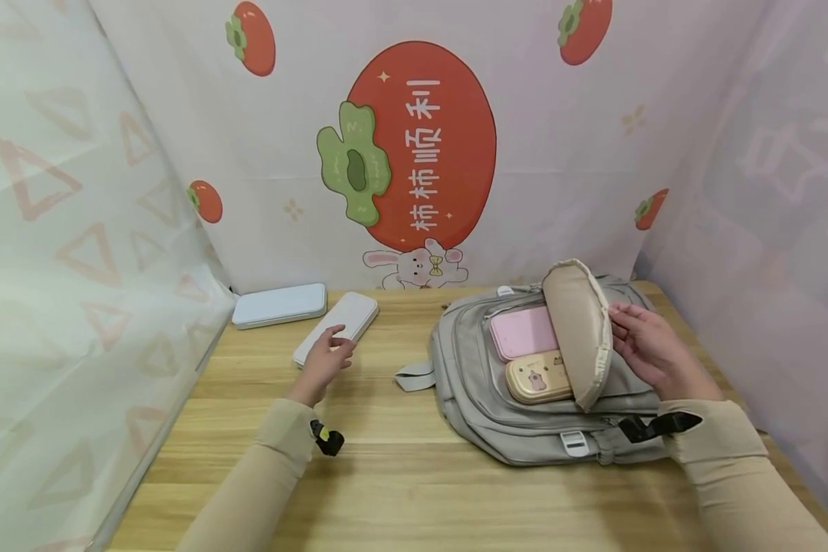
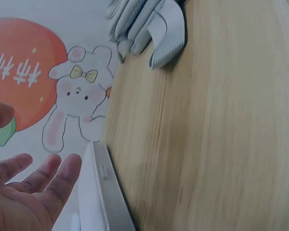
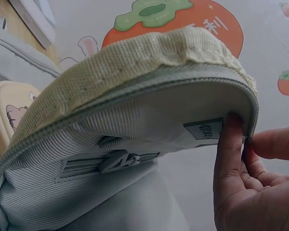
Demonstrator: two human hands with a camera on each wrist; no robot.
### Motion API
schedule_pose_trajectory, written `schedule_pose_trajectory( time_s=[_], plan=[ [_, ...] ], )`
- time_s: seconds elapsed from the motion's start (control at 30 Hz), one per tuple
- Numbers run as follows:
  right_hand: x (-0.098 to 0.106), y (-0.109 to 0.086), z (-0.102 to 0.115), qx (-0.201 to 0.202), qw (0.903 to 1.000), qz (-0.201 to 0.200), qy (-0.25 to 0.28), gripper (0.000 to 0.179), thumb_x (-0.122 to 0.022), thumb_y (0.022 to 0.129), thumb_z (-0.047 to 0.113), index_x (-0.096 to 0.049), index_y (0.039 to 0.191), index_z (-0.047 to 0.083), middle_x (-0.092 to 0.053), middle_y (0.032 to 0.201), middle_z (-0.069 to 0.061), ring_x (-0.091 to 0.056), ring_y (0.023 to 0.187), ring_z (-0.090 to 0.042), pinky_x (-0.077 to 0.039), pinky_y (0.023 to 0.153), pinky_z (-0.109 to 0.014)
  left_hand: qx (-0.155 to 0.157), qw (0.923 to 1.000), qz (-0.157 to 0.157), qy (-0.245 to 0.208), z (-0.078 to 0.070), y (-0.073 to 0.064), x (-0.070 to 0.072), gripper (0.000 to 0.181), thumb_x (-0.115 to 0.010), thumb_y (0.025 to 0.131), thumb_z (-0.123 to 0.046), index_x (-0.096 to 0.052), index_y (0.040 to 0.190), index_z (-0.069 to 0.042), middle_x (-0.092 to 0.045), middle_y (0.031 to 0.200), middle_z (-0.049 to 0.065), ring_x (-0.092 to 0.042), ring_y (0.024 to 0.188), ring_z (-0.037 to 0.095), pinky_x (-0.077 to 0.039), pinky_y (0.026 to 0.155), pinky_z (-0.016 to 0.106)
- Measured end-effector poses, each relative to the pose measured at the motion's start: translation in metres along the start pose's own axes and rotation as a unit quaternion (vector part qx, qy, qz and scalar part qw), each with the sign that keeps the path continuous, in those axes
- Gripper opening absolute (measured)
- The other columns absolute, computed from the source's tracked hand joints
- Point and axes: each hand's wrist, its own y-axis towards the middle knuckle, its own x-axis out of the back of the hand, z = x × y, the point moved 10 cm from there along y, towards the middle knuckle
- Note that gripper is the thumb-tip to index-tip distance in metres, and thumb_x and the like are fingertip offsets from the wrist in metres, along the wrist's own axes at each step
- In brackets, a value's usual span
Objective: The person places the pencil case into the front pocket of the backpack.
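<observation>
My left hand [image 1: 328,360] hovers over a white flat case [image 1: 356,313] on the table, fingers spread and holding nothing. In the left wrist view a gap shows between the fingers [image 2: 53,185] and the thumb, with the white case [image 2: 94,192] beside them. At the right, my right hand [image 1: 652,346] pinches the edge of the pocket flap [image 1: 576,333] of a grey backpack [image 1: 483,422], keeping it raised. Inside the opened pocket lie a pink case [image 1: 524,332] and a yellow case [image 1: 534,377] with a cartoon print. In the right wrist view, thumb and fingers grip the zippered rim [image 3: 254,108].
A light blue case [image 1: 279,304] lies at the back left, close to the white one. The backpack's loop [image 1: 415,376] sticks out to the left on the wooden table [image 1: 414,491]. Printed cloth walls [image 1: 283,138] stand behind and on both sides.
</observation>
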Motion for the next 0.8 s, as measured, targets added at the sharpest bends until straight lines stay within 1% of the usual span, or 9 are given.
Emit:
schedule_pose_trajectory(
  time_s=[0.13, 0.3, 0.37, 0.47, 0.57, 0.67, 0.73, 0.77, 0.8],
  plan=[
    [0.0, 0.0, 0.0, 0.002, 1.0, 0.0, -0.001, 0.026, -0.044, 0.11, 0.003, -0.066, 0.096, 0.006, -0.069, 0.092, -0.003, -0.068, 0.085, -0.011, -0.056, 0.074, -0.022, 0.018, 0.9996, -0.022, -0.004, 0.005, -0.002, 0.02, 0.059, -0.055, 0.106, -0.015, -0.032, 0.158, 0.002, -0.05, 0.138, 0.026, -0.059, 0.115, 0.041, -0.056, 0.09, 0.038],
    [0.0, 0.002, -0.002, 0.003, 1.0, 0.003, 0.006, 0.027, -0.043, 0.11, 0.003, -0.066, 0.096, 0.005, -0.07, 0.092, -0.004, -0.068, 0.085, -0.011, -0.056, 0.073, -0.023, 0.033, 0.9985, -0.041, -0.019, 0.013, -0.006, 0.048, 0.062, -0.054, 0.107, -0.013, -0.026, 0.159, 0.005, -0.046, 0.139, 0.028, -0.051, 0.122, 0.037, -0.055, 0.084, 0.026],
    [0.0, 0.002, -0.003, 0.003, 1.0, 0.004, 0.007, 0.027, -0.043, 0.11, 0.003, -0.066, 0.096, 0.005, -0.07, 0.092, -0.004, -0.068, 0.085, -0.012, -0.056, 0.073, -0.023, 0.046, 0.9973, -0.053, -0.023, 0.018, -0.009, 0.061, 0.063, -0.053, 0.107, -0.015, -0.024, 0.16, 0.004, -0.044, 0.142, 0.028, -0.049, 0.124, 0.037, -0.056, 0.084, 0.027],
    [-0.001, 0.001, -0.004, 0.003, 1.0, 0.003, 0.007, 0.025, -0.044, 0.11, 0.003, -0.065, 0.096, 0.005, -0.069, 0.092, -0.004, -0.068, 0.085, -0.012, -0.056, 0.073, -0.023, 0.066, 0.9949, -0.07, -0.03, 0.027, -0.014, 0.078, 0.066, -0.052, 0.108, -0.018, -0.02, 0.161, 0.003, -0.039, 0.147, 0.028, -0.045, 0.127, 0.037, -0.055, 0.092, 0.036],
    [-0.002, 0.0, -0.005, 0.001, 1.0, 0.003, 0.009, 0.025, -0.044, 0.11, 0.003, -0.065, 0.096, 0.005, -0.069, 0.091, -0.004, -0.068, 0.084, -0.011, -0.056, 0.073, -0.023, 0.086, 0.9929, -0.072, -0.04, 0.037, -0.017, 0.088, 0.07, -0.051, 0.108, -0.021, -0.014, 0.163, 0.002, -0.03, 0.155, 0.03, -0.044, 0.128, 0.037, -0.051, 0.1, 0.043],
    [-0.003, 0.0, -0.005, 0.002, 1.0, 0.004, 0.008, 0.024, -0.044, 0.11, 0.003, -0.064, 0.096, 0.005, -0.069, 0.091, -0.004, -0.068, 0.084, -0.011, -0.056, 0.073, -0.023, 0.101, 0.9912, -0.072, -0.047, 0.046, -0.018, 0.093, 0.072, -0.05, 0.109, -0.024, -0.011, 0.163, 0.001, -0.023, 0.158, 0.031, -0.051, 0.118, 0.034, -0.051, 0.099, 0.042],
    [-0.004, 0.0, -0.005, 0.004, 1.0, 0.005, 0.005, 0.023, -0.045, 0.11, 0.003, -0.064, 0.097, 0.005, -0.069, 0.091, -0.003, -0.067, 0.084, -0.011, -0.056, 0.073, -0.022, 0.11, 0.9902, -0.074, -0.045, 0.053, -0.018, 0.096, 0.072, -0.05, 0.109, -0.027, -0.011, 0.163, 0.001, -0.023, 0.158, 0.03, -0.056, 0.109, 0.032, -0.054, 0.093, 0.038],
    [-0.004, -0.001, -0.005, 0.005, 1.0, 0.004, 0.003, 0.023, -0.045, 0.11, 0.003, -0.064, 0.097, 0.005, -0.068, 0.091, -0.003, -0.067, 0.084, -0.011, -0.056, 0.073, -0.022, 0.115, 0.9896, -0.072, -0.048, 0.056, -0.018, 0.096, 0.073, -0.05, 0.109, -0.028, -0.01, 0.163, 0.001, -0.024, 0.157, 0.03, -0.056, 0.108, 0.03, -0.055, 0.091, 0.036],
    [-0.005, -0.001, -0.006, 0.006, 1.0, 0.004, 0.002, 0.023, -0.045, 0.109, 0.003, -0.064, 0.097, 0.005, -0.068, 0.091, -0.003, -0.067, 0.084, -0.011, -0.056, 0.073, -0.022, 0.121, 0.9887, -0.072, -0.051, 0.06, -0.018, 0.097, 0.073, -0.05, 0.109, -0.028, -0.01, 0.163, 0.0, -0.031, 0.15, 0.03, -0.055, 0.105, 0.03, -0.056, 0.088, 0.034]
  ],
)
